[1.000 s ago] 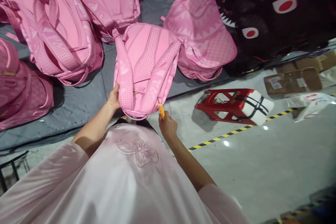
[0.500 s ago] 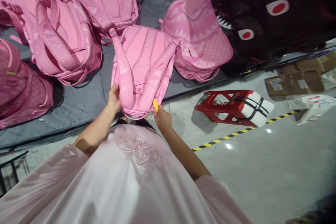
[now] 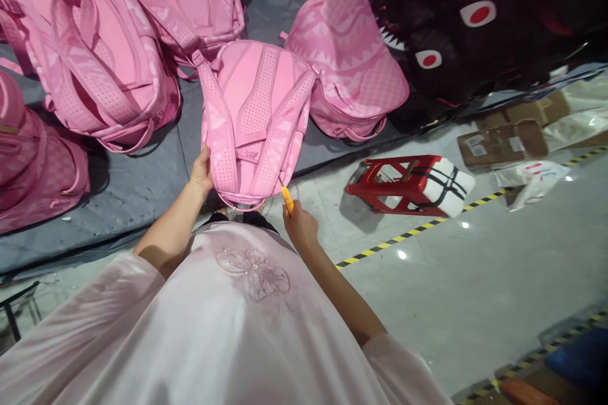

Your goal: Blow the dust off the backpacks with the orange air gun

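A pink backpack [image 3: 259, 120] with camouflage-patterned shoulder straps lies in front of me, straps facing up and its bottom toward my body. My left hand [image 3: 202, 171] is closed on its lower left side, the fingers partly hidden by the fabric. In my right hand [image 3: 300, 224] are yellow-handled thread snips [image 3: 287, 200]. Their thin dark tip points at the lower right edge of the backpack, by the end of the strap; whether it touches the fabric I cannot tell.
Other pink backpacks [image 3: 104, 63] lie on the grey-covered surface [image 3: 137, 183], with a pink shark-mouth backpack [image 3: 351, 63] at the right. Black bags [image 3: 503, 31] with red eyes fill the upper right. On the floor are a red stool [image 3: 394, 183], flattened cardboard [image 3: 503, 142] and striped tape [image 3: 380, 247].
My right hand has drawn slightly down and right, away from the backpack's edge, so the tip of the snips now shows. My left hand still grips the side. The view has shifted slightly.
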A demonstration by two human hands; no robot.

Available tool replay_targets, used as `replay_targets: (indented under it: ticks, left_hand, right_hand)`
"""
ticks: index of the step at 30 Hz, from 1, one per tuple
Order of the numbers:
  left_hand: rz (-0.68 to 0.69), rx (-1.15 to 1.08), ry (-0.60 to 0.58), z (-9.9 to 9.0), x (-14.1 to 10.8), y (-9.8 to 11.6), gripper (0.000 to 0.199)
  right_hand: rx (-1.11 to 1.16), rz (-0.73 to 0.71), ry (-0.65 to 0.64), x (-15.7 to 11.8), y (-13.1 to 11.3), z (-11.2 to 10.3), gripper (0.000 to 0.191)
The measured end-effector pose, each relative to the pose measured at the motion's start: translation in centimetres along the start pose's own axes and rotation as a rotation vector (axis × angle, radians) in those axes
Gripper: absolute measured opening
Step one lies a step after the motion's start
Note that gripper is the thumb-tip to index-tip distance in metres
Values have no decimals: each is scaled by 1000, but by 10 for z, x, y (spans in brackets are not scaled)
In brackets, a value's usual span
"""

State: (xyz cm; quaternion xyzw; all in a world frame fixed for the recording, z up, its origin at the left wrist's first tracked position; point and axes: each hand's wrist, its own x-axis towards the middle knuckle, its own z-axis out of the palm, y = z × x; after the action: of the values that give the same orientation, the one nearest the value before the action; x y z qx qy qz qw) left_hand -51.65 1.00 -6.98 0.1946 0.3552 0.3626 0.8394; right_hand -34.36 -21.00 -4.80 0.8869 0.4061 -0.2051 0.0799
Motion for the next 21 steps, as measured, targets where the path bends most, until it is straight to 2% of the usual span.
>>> replay_targets:
  ticks: [3,7,10,13,15,18,21]
  left_hand:
    - [-51,22,10,2,-3,2,64]
    - [-54,5,9,6,-4,5,66]
    - [-48,6,6,8,-5,6,68]
    - [-72,10,-13,8,-5,5,67]
    - [-74,-10,-32,8,-3,2,65]
    - [-49,-44,-63,8,2,1,61]
    - [-31,19,-60,7,-1,11,59]
  right_hand:
    - [44,38,-26,-14,3,-1,31]
    - [113,46,-40,-32,8,-3,29]
    - [150,79,-60,-62,19,-4,30]
    - [198,66,-150,-99,28,-5,34]
    - [216,23,-250,-113,25,-6,35]
    - [184,-85,-351,-106,7,-4,30]
    - [121,-95,-349,-86,-9,1,28]
